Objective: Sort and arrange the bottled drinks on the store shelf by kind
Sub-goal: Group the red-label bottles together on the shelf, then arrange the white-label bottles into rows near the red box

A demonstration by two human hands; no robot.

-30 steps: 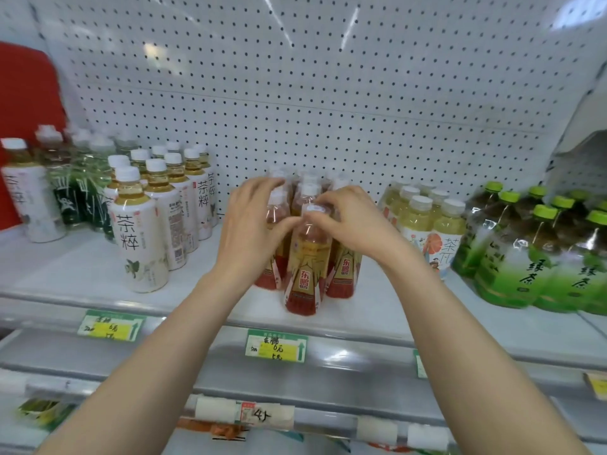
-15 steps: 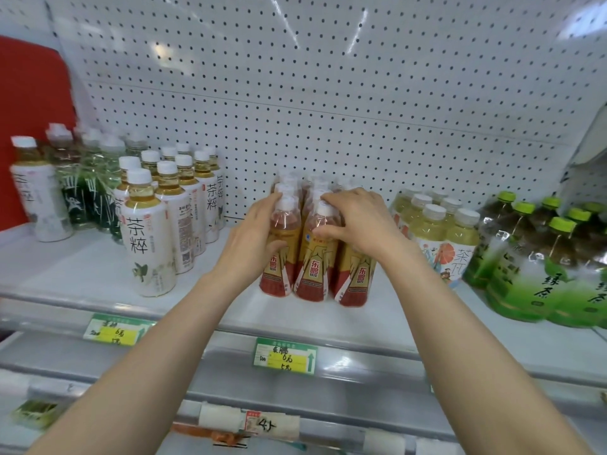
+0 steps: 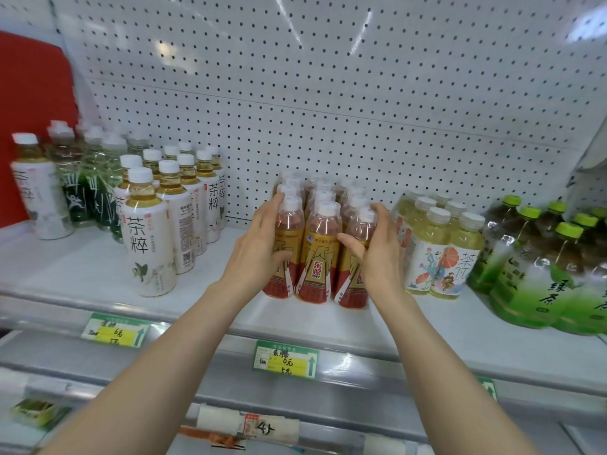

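Hidden/unclear first: the rear red-and-gold bottles blur into glare, so exact count n/a. You can see 3 in the front row and approx 3 columns running back toward the pegboard (image 3: 328, 93). The far-left dark green bottles (image 3: 88, 192) are smeared, count unclear. The green-cap bottles (image 3: 538, 274) at 3 o'clock are cut off by the frame edge. Lower shelf contents mostly out of view.

Red-and-gold bottles (image 3: 318, 254): centre of the shelf (image 3: 82, 267), all upright, long axis vertical, caps up, labels facing you.

Your left hand (image 3: 259, 247) is at the 9 o'clock side of the block, fingers spread flat against the front-left bottle, thumb across its label. Your right hand (image 3: 374, 251) is at the 3 o'clock side, fingers curled round the front-right bottle, thumb pointing in toward the middle one. Both press the group from its sides. Can't tell if either bottle is truly gripped.

Other groups, all upright:
- white-label tea bottles (image 3: 147, 234) at 9 o'clock, approx 9 visible, plus 1 separate far left.
- floral-label bottles (image 3: 440, 257) just beside your right hand, 2 in front, more behind.

Price tags (image 3: 285, 359): 2 clearly on the shelf's front rail.
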